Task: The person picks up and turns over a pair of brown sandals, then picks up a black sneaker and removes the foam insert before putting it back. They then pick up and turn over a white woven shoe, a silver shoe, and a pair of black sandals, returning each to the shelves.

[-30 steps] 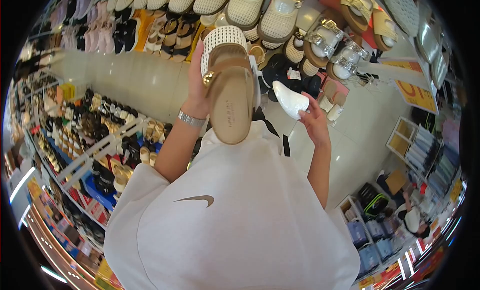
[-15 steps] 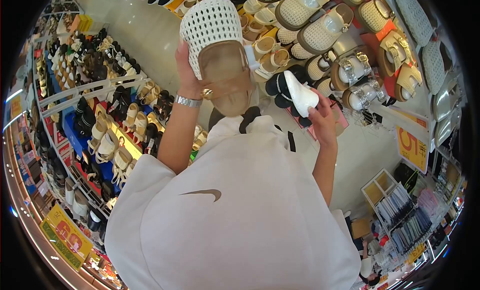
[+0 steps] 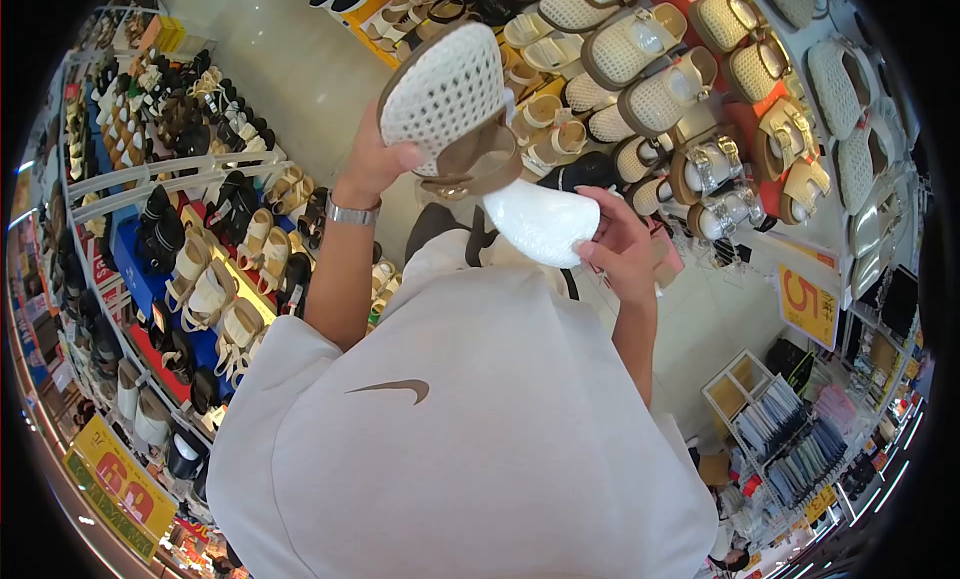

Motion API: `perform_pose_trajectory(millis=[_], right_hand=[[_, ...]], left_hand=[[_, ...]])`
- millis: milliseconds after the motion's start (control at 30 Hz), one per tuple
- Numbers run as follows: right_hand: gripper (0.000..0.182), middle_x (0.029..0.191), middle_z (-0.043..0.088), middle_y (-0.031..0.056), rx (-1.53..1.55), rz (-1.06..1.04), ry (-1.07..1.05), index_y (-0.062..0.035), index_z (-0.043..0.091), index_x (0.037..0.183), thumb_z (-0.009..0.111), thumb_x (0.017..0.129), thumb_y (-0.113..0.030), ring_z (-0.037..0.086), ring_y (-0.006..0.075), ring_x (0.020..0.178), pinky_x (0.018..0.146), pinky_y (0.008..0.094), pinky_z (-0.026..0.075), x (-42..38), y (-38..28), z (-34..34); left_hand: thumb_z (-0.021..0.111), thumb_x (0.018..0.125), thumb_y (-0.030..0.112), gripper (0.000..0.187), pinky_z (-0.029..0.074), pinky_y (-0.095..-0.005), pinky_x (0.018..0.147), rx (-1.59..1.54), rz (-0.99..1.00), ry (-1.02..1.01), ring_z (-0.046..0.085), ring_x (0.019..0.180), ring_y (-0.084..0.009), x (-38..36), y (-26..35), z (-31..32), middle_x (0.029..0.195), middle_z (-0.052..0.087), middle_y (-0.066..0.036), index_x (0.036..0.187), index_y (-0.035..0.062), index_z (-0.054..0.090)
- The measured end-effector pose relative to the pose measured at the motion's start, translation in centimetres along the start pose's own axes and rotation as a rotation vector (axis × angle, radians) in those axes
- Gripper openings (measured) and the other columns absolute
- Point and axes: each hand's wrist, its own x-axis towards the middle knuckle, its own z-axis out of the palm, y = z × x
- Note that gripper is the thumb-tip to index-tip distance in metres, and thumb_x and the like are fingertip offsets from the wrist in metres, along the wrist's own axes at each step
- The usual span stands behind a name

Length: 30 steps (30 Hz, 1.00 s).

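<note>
The left hand (image 3: 375,159) is closed around a clog sandal (image 3: 450,109) with a white woven toe and a tan footbed, holding it raised in front of the person's chest, toe tilted up and to the left. A metal watch (image 3: 352,213) sits on that wrist. The right hand (image 3: 618,247) grips a white shoe insert (image 3: 540,222), a crumpled-looking stuffing form, whose upper edge lies just beneath the heel end of the sandal, touching or almost touching it.

Behind the hands stands a red wall display (image 3: 745,119) hung with rows of similar woven and buckled sandals. To the left, white tiered shoe racks (image 3: 200,169) carry dark and cream shoes, with a pale tiled floor (image 3: 290,69) between rack and wall. A yellow price sign (image 3: 808,304) hangs at right, and below it a small stand of packaged goods (image 3: 790,429). The person's white T-shirt (image 3: 450,449) fills the lower middle of the view and blocks whatever lies beneath the arms.

Compared with half a second ago, the sandal has turned so more of its woven toe faces the camera and its footbed shows less, and the insert has moved from well right of the sandal to directly under its heel.

The sandal's heel end is covered by the insert, the right fingers are partly hidden behind it, and the fisheye edges blur the outer shelves.
</note>
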Motion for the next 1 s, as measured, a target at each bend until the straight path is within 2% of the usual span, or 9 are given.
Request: perform_pose_trajectory(millis=[33, 167, 267, 400, 700, 733, 833, 967, 1000], right_hand=[[0.068, 0.121, 0.064, 0.0144, 0.002, -0.016, -0.003, 0.0032, 0.048, 0.138, 0.078, 0.077, 0.002, 0.064, 0.0213, 0.108, 0.093, 0.0346, 0.053, 0.4, 0.1, 0.8], [0.068, 0.122, 0.063, 0.0132, -0.084, -0.172, 0.032, 0.0026, 0.051, 0.135, 0.082, 0.074, 0.001, 0.064, 0.0203, 0.108, 0.091, 0.0336, 0.053, 2.3, -0.1, 4.5], [0.065, 0.116, 0.063, 0.0097, -0.245, -0.269, 0.062, 0.0007, 0.056, 0.131, 0.084, 0.073, -0.002, 0.064, 0.0168, 0.1, 0.086, 0.0307, 0.053, 4.6, 0.0, 7.8], [0.06, 0.105, 0.06, 0.0061, -0.487, -0.358, 0.178, -0.0022, 0.061, 0.126, 0.086, 0.072, -0.004, 0.06, 0.0123, 0.085, 0.075, 0.0275, 0.052, 8.4, 0.4, 12.5], [0.058, 0.105, 0.064, 0.0072, -0.346, -0.306, 0.27, -0.0005, 0.061, 0.12, 0.088, 0.069, -0.003, 0.062, 0.0127, 0.09, 0.081, 0.0284, 0.053, 16.4, 5.2, 23.5], [0.063, 0.111, 0.064, 0.0093, -0.35, -0.34, 0.256, -0.0012, 0.06, 0.122, 0.09, 0.066, -0.004, 0.064, 0.0148, 0.091, 0.082, 0.0288, 0.053, 17.4, 5.1, 24.7], [0.07, 0.116, 0.062, 0.0101, -0.515, -0.411, 0.059, -0.0024, 0.059, 0.124, 0.091, 0.062, -0.005, 0.064, 0.0163, 0.091, 0.084, 0.0284, 0.053, 19.8, 3.8, 26.4], [0.07, 0.117, 0.058, 0.0073, -0.851, -0.626, 0.108, -0.009, 0.06, 0.124, 0.091, 0.061, -0.012, 0.058, 0.0175, 0.086, 0.075, 0.03, 0.051, 22.1, 3.3, 28.8], [0.066, 0.119, 0.055, 0.0068, -0.858, -0.543, 0.077, -0.0109, 0.062, 0.121, 0.091, 0.061, -0.014, 0.057, 0.0187, 0.086, 0.073, 0.0313, 0.05, 22.8, 3.5, 29.7]], left_hand=[[0.08, 0.074, 0.055, 0.098, 0.046, -0.0395, 0.106, -0.05, 0.026, -0.059, 0.057, 0.123, -0.0236, 0.0, 0.3, -0.8, 0.136, 0.057, -0.014, 0.144, -0.0015, 0.041], [0.052, 0.089, 0.07, 0.089, 0.042, -0.0453, 0.11, -0.655, -0.192, 0.196, 0.051, 0.13, -0.0293, 1.8, 1.8, -2.2, 0.142, 0.051, -0.015, 0.145, 0.0024, 0.04], [0.043, 0.096, 0.065, 0.077, 0.041, -0.0474, 0.11, -0.779, -0.225, 0.382, 0.053, 0.128, -0.032, 2.8, 3.2, -2.5, 0.142, 0.052, -0.015, 0.144, 0.0051, 0.041], [0.042, 0.098, 0.059, 0.07, 0.041, -0.0488, 0.11, -0.88, -0.214, 0.426, 0.053, 0.127, -0.0319, 1.6, 3.4, -5.8, 0.14, 0.053, -0.014, 0.144, 0.0069, 0.042], [0.043, 0.102, 0.052, 0.063, 0.041, -0.0462, 0.111, -0.591, -0.117, 0.436, 0.051, 0.131, -0.029, 0.4, 5.1, -11.4, 0.143, 0.051, -0.015, 0.145, 0.0051, 0.038], [0.041, 0.102, 0.054, 0.065, 0.042, -0.0463, 0.11, -0.643, -0.125, 0.446, 0.053, 0.129, -0.0293, 0.5, 5.6, -11.9, 0.14, 0.053, -0.015, 0.144, 0.005, 0.039], [0.038, 0.101, 0.058, 0.068, 0.044, -0.0463, 0.109, -0.803, -0.129, 0.464, 0.056, 0.126, -0.0299, 0.6, 6.6, -15.7, 0.137, 0.055, -0.016, 0.144, 0.0046, 0.039], [0.036, 0.099, 0.064, 0.077, 0.043, -0.0467, 0.11, -0.702, -0.174, 0.511, 0.054, 0.128, -0.0317, -0.1, 8.2, -18.8, 0.141, 0.052, -0.018, 0.145, 0.0031, 0.04], [0.034, 0.099, 0.064, 0.076, 0.044, -0.0452, 0.11, -0.69, -0.207, 0.502, 0.056, 0.126, -0.0312, -0.4, 8.3, -19.0, 0.14, 0.053, -0.019, 0.145, 0.0023, 0.039]])
